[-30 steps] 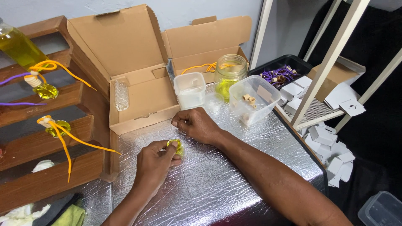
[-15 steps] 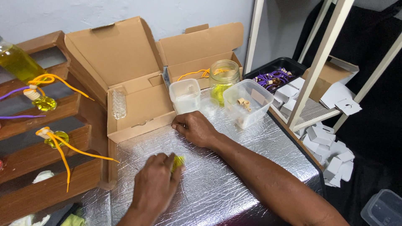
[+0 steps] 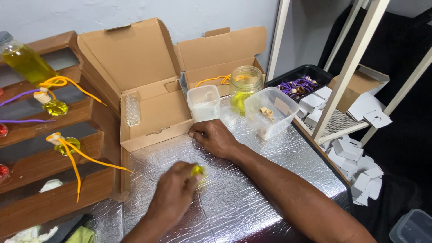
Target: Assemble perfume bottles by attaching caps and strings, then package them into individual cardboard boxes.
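Two hands over a foil-covered bench [image 3: 252, 202], listed near to far.

Left hand [image 3: 173, 195]: motion-blurred, fingers curled around a small yellow object [image 3: 197, 170] held just above the foil; its exact kind cannot be told.

Right hand [image 3: 215, 137]: resting flat on the foil at the front edge of the large cardboard box [image 3: 153, 112], fingers loosely bent and holding nothing.

Open room: bare foil lies between and to the right of the hands, running to the bench's right edge, where a white frame post [image 3: 346, 72] rises.

Left side: stepped wooden rack [image 3: 54, 189] carrying small round bottles of yellow liquid [image 3: 67, 145] with orange cords, and one with a purple cord.

Large cardboard box: brown, lid raised, a small clear glass vial [image 3: 132, 109] inside.

Beyond the right hand: a square translucent plastic tub [image 3: 204, 103]; a clear rectangular tub [image 3: 272, 112] holding corks; a glass jar [image 3: 245, 87] with yellow liquid.

Second cardboard box [image 3: 220, 58]: brown, open, orange cord inside, against the wall.

Far right: black tray [image 3: 301, 81] of purple cords; folded white carton blanks [image 3: 355, 162] scattered below; a brown carton [image 3: 355, 85] on the mesh shelf.
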